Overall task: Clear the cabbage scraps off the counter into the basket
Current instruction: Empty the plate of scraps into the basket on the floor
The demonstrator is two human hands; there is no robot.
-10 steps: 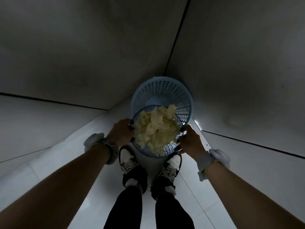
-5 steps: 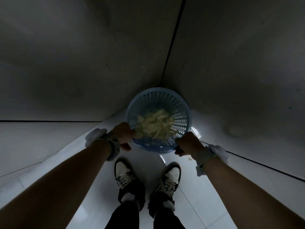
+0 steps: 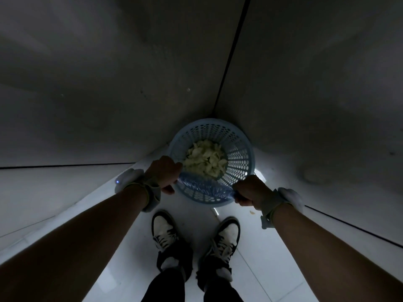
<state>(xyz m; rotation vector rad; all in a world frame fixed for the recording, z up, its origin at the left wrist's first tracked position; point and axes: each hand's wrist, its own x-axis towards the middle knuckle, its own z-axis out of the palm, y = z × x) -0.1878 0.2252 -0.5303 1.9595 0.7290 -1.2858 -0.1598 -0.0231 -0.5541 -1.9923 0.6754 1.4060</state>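
- Grip state: the left hand (image 3: 164, 173) and the right hand (image 3: 248, 189) each have their fingers curled round an opposite end of the rim of a darker blue strainer (image 3: 205, 188). Both hold it firmly.
- Strainer attitude: it is tipped steeply, so it shows as a narrow band. Its long axis runs left to right between the two hands, over the near rim of the basket (image 3: 250, 158).
- Load position: the cabbage scraps (image 3: 205, 159) lie in a pile inside the basket, just beyond the strainer. The left hand is closer to the pile than the right hand.
- Judgement: the strainer appears empty; the next move is probably to lift it clear towards the near side, keeping both ends level.
- Stray item: one small scrap (image 3: 252, 212) lies on the floor (image 3: 272, 269), just near the right hand.
- Surface and room: the basket stands on pale tiles in a dim corner where two grey walls (image 3: 109, 83) meet. The counter is not in view.
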